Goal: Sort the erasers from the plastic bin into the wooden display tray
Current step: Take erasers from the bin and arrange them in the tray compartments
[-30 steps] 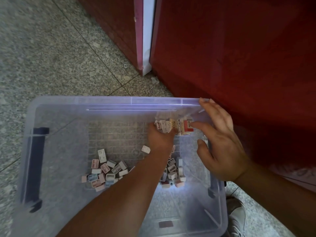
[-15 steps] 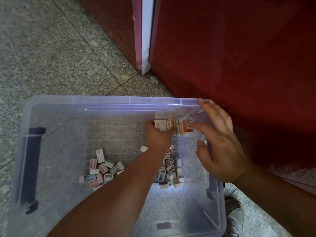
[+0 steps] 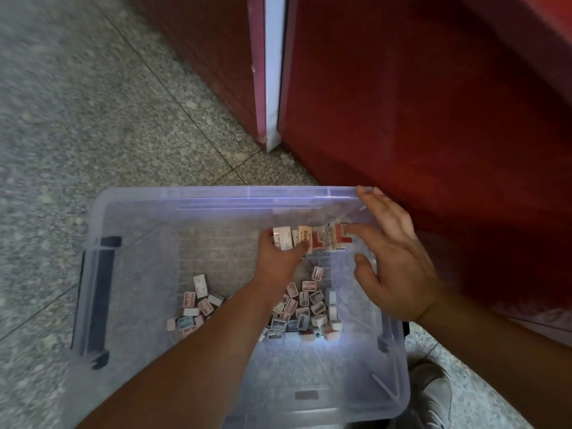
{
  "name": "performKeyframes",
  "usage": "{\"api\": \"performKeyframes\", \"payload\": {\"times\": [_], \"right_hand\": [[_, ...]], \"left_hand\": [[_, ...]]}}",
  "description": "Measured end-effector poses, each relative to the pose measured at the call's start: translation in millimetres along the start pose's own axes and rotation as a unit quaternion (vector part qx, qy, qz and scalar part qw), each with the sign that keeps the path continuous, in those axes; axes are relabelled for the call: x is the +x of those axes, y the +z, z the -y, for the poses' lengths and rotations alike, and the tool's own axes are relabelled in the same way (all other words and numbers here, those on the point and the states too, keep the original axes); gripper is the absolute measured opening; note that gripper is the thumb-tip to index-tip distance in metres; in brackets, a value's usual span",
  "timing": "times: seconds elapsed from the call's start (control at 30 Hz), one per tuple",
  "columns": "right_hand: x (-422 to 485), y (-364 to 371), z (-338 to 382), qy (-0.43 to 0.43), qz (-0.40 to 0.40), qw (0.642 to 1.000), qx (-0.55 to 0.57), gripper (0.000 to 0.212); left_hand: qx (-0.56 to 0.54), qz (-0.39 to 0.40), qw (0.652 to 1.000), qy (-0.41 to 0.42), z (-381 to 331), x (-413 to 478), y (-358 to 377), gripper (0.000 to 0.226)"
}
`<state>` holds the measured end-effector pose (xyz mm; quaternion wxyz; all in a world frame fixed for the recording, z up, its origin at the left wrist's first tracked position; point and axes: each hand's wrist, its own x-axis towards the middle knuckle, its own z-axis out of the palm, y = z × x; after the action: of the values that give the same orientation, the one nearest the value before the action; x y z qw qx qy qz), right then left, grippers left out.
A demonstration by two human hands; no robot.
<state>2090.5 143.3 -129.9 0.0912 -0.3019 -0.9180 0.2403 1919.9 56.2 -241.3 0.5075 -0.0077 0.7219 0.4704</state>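
Reaching deep into the plastic bin (image 3: 216, 193) with the left hand (image 3: 280, 258), curled against the left end of a row of erasers (image 3: 312, 238) and gripping it there. Up in the far right corner, that row, close under the far rim. Pressing in from the other end with the right hand (image 3: 393, 267): spread wide and straight, clasping nothing, just the index fingertip (image 3: 351, 230) touching the red eraser at the row's right end. Hovering over the rim corner with the other right fingers. Squeezed between the two hands, then, standing side by side and packed edge to edge. Cannot tell whether lifted clear of the bin floor or pushed against the far wall, nor where the left thumb lies.

Lower down, loose on the bin floor, two heaps: a smaller heap of erasers (image 3: 195, 308) left of the left forearm and a bigger heap (image 3: 306, 311) right of it, both well apart from every finger.

On the bin's left wall, a dark latch (image 3: 99, 298). Outside, speckled stone floor (image 3: 77, 119), a red cabinet (image 3: 418, 119) just beyond the right side, and a shoe (image 3: 433, 391) by the near right corner.
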Motion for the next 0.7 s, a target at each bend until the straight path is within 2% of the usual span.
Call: {"api": "performKeyframes", "payload": {"times": [0.13, 0.23, 0.3, 0.37, 0.43, 0.5, 0.57, 0.7], "right_hand": [[-1.6, -8.7, 5.3, 0.012, 0.031, 0.999, -0.019, 0.037], [0.7, -28.2, 24.0, 0.056, 0.056, 0.997, -0.024, 0.042], [-0.9, -47.0, 44.4, 0.114, 0.017, 0.993, 0.012, 0.04], [-6.4, -73.5, 72.0, 0.218, -0.029, 0.96, 0.175, 0.024], [-18.4, -105.9, 94.9, 0.308, -0.048, 0.882, 0.353, 0.022], [-40.9, -145.6, 113.6, 0.342, -0.028, 0.827, 0.446, 0.026], [-70.5, -182.0, 127.8, 0.339, -0.018, 0.808, 0.481, 0.029], [-132.0, -231.6, 137.8, 0.346, -0.078, 0.801, 0.483, 0.022]], "left_hand": [[0.014, 0.049, 0.998, 0.049, -35.7, -54.4, -8.6, 0.052], [0.029, 0.083, 0.992, 0.09, -66.7, -102.0, -15.3, 0.041], [0.041, 0.12, 0.986, 0.111, -87.5, -135.1, -18.9, 0.038], [0.044, 0.153, 0.981, 0.114, -107.2, -167.0, -20.3, 0.036], [0.059, 0.174, 0.976, 0.115, -125.2, -199.3, -16.2, 0.039], [0.083, 0.215, 0.966, 0.121, -139.2, -233.7, -7.0, 0.04], [0.099, 0.257, 0.953, 0.127, -149.8, -270.5, 4.5, 0.037], [0.125, 0.32, 0.93, 0.129, -155.7, -337.9, 32.4, 0.032]]}}
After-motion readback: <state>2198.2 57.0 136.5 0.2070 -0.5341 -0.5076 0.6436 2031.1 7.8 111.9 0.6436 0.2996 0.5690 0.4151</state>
